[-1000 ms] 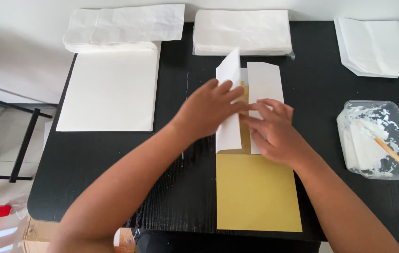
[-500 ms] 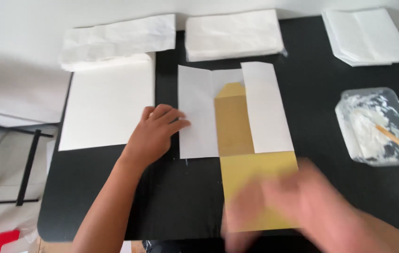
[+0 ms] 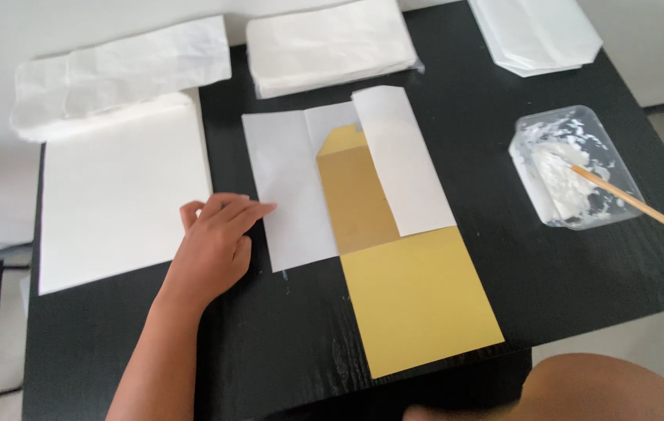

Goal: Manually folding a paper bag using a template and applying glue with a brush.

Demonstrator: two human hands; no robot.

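My left hand (image 3: pixel 219 242) lies flat on the black table (image 3: pixel 581 273), its fingertips touching the left edge of a white paper sheet (image 3: pixel 285 187). That sheet is spread open on its left side, while its right flap (image 3: pixel 406 164) is folded over a long gold card (image 3: pixel 418 296). The card's pointed upper end shows between the flaps, and its lower half sticks out toward me. Only my right forearm (image 3: pixel 605 390) shows, at the bottom edge. The right hand itself is out of view.
A clear plastic tub of white paste (image 3: pixel 573 168) with a wooden stick (image 3: pixel 644 206) stands at the right. A white sheet stack (image 3: pixel 114 203) lies left, crumpled white paper (image 3: pixel 114 74) behind it. Two more white stacks (image 3: pixel 332 47) (image 3: pixel 538 31) lie along the far edge.
Both hands were pressing the folded flaps. The left flap has since opened flat, my left hand slid to the sheet's left edge, and my right hand pulled back out of view.
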